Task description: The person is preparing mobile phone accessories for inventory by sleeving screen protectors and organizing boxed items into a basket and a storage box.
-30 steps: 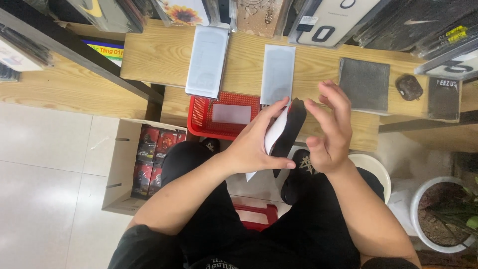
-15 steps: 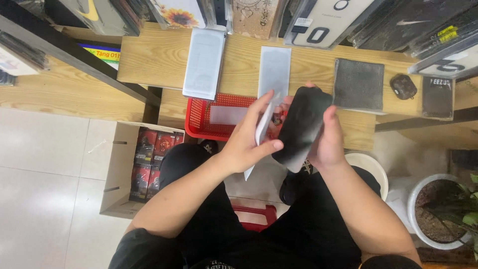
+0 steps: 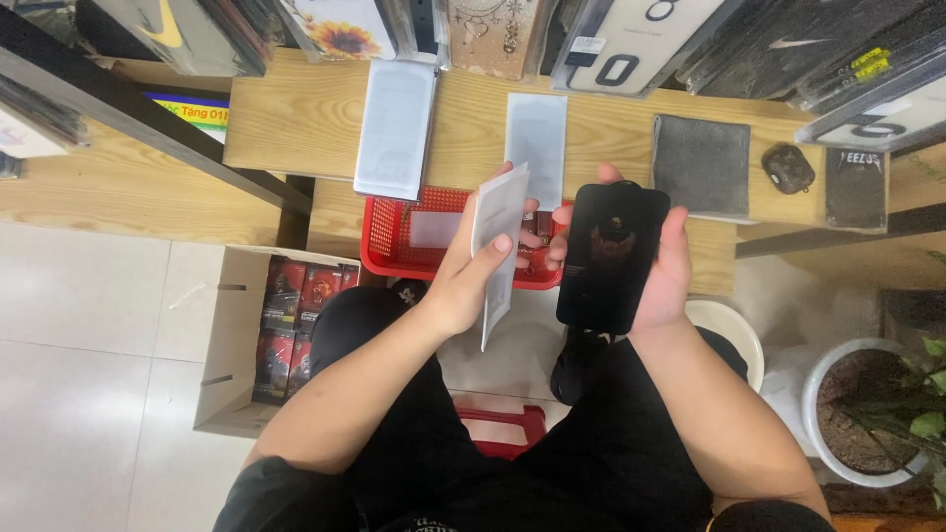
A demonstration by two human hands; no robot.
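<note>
I am now holding the black phone (image 3: 611, 258) face up in my right hand (image 3: 662, 266); half a second ago it was tilted on edge beside the white sleeve, and a second ago it was mostly hidden behind it. So the two pieces are coming apart: the phone is free and flat, and the white sleeve (image 3: 499, 248) is staying with my left hand (image 3: 471, 286). To my eye that means the separating part is done and the phone is ready for whatever work goes on its dark glass.

My right hand is cupping the phone from beneath, fingers wrapping its far edge and thumb along the near edge, closed firmly on it. My left hand is pinching the sleeve, thumb on its front and fingers behind, holding it upright and slightly tilted.

Taking the red basket (image 3: 394, 246) as the mark: the sleeve is hovering over its right half, the phone is just right of it, and both are above my lap, nearer me than the wooden shelf (image 3: 296, 128) behind the basket.
</note>
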